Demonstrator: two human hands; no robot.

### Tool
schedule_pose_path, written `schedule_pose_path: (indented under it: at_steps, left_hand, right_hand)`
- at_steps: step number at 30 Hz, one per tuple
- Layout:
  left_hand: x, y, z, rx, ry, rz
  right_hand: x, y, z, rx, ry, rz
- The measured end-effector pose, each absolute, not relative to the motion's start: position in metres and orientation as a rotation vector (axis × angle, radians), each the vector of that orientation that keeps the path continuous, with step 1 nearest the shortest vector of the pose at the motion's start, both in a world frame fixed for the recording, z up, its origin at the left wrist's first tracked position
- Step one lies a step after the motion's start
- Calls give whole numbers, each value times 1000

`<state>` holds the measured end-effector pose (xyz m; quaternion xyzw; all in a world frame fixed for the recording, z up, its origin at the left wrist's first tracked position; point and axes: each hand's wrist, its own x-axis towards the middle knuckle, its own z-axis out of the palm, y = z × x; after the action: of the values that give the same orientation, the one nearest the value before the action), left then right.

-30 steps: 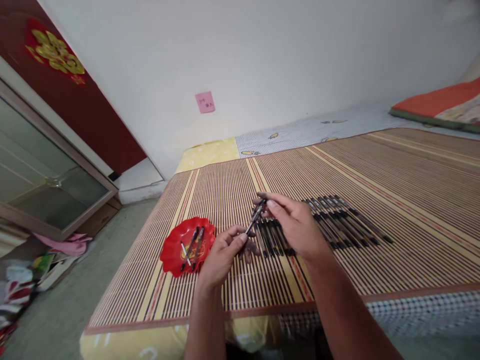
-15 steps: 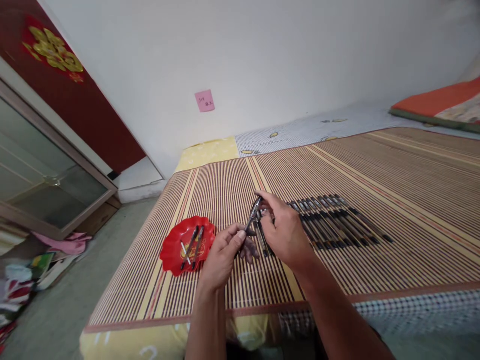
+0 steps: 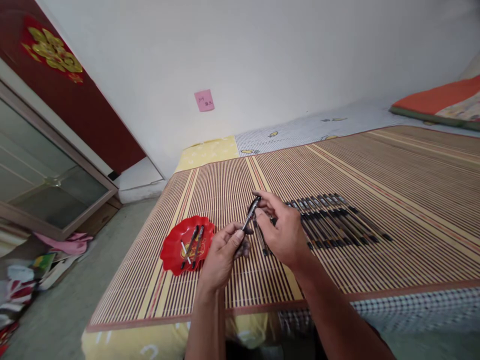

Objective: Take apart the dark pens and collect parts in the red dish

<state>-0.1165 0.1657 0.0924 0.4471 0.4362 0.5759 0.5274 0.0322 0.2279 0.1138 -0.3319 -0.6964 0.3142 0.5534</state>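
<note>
Above the mat, a dark pen (image 3: 250, 214) is held slantwise between both hands. My left hand (image 3: 227, 250) pinches its lower end with thumb and fingers. At the upper end, the fingers of my right hand (image 3: 279, 225) are closed around the pen's capped part. Under and beside my right hand lies a row of several black pens (image 3: 337, 222) on the striped bamboo mat (image 3: 240, 285), partly hidden by that hand. Left of my left hand sits a red scalloped plate (image 3: 170, 250) with two dark pens (image 3: 195, 247) and a thin white stick (image 3: 185, 251) in it.
The mat covers a bed against a white wall (image 3: 262, 60) bearing a pink note (image 3: 204, 100). A folded orange quilt (image 3: 438, 100) lies at the far right. Left of the bed, a glass-fronted cabinet door (image 3: 52, 175) and piled cloths (image 3: 22, 285) stand by the floor.
The pen between my hands has shifted slightly left, and the left fingers have curled in more beneath it. The plate and the row of pens stay where they were.
</note>
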Motion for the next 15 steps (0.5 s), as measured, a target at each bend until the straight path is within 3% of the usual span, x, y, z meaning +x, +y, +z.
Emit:
schedule_pose_path:
  at_steps: [8,11,15]
  left_hand:
    - [-151,164,95,1246,1438,1303]
    - [-188,155,93,1287,1997,1354]
    - [-227,145,84,1142,2689,996]
  right_hand:
    - [38,243,104,-854,-1703,916]
    - [41,246,100,-948,-1854,884]
    - [40,244,99,-997,-1938,898]
